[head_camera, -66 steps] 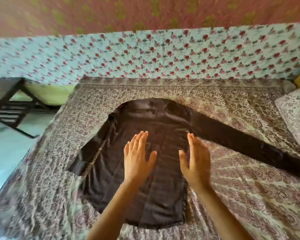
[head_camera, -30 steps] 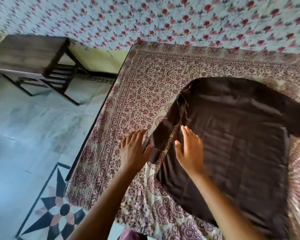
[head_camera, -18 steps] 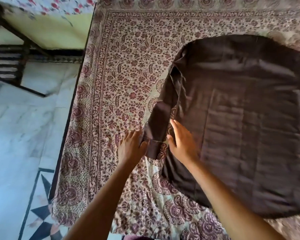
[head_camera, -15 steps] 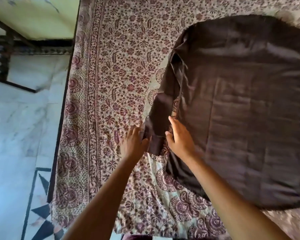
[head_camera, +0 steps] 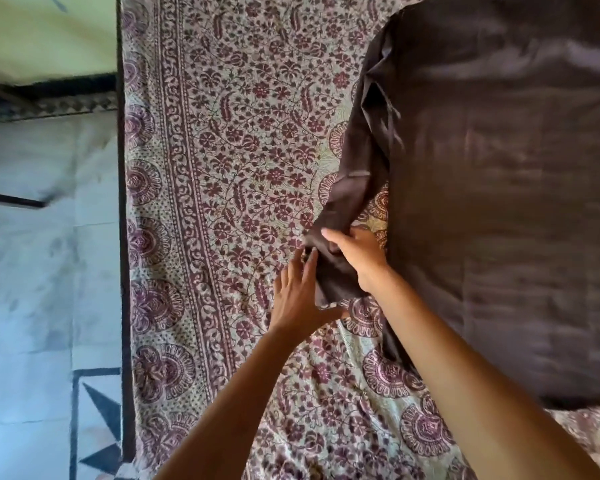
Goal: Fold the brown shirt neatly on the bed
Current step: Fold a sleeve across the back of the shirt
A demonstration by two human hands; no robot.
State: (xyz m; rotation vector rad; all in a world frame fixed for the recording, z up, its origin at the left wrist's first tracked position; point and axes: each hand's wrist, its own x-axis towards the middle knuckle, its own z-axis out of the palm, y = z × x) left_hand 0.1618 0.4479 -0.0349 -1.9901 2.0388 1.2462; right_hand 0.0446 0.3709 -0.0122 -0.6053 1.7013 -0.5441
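Observation:
The brown shirt (head_camera: 499, 202) lies spread flat on the right half of the bed, its body running off the right edge of the view. Its left sleeve (head_camera: 352, 188) hangs down along the shirt's left side, crumpled. My right hand (head_camera: 355, 254) is closed on the sleeve's cuff end, thumb over the cloth. My left hand (head_camera: 298, 296) lies just left of the cuff with fingers spread, its thumb under the cuff's lower edge and its fingertips touching the cloth.
The bed (head_camera: 222, 168) carries a cream sheet printed with maroon flowers. Its left edge (head_camera: 123, 271) drops to a pale tiled floor (head_camera: 42, 271) with a black star inlay. A yellow-green wall base shows at top left.
The view has swung left and down from the whole shirt to its left sleeve. Both hands have moved from the shirt's body to the cuff, and my right hand has closed on it.

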